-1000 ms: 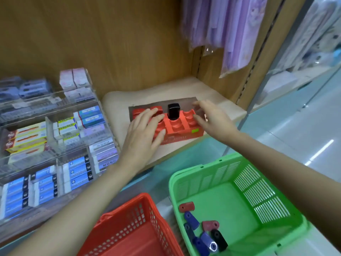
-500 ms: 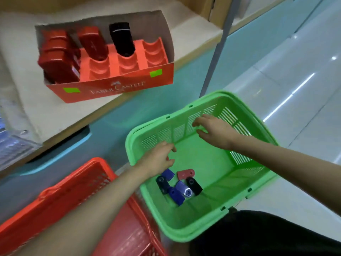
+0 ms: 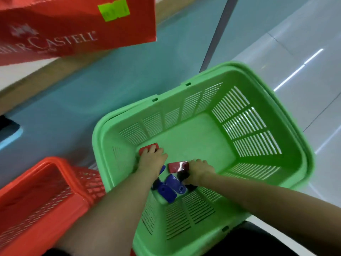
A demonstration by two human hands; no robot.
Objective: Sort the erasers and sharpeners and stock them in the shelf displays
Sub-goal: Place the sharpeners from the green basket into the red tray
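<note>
In green basket point(image 3: 295, 145): our left hand point(image 3: 152, 159) curls fingers over red sharpener point(image 3: 147, 147), right hand point(image 3: 198, 169) beside second red sharpener point(image 3: 177, 167), grip untellable; we should pinch each squarely before lifting.

Red display box point(image 3: 73, 24): white "CASTELL" lettering

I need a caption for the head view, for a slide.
Inside the green basket, the left hand touches a red sharpener; the right hand touches a second red sharpener, beside blue sharpeners.

Upper left, the red box point(image 3: 73, 24) runs off the frame, its green sticker point(image 3: 113, 9) unreadable. The left hand point(image 3: 151, 160) half hides a red sharpener point(image 3: 146, 147).
</note>
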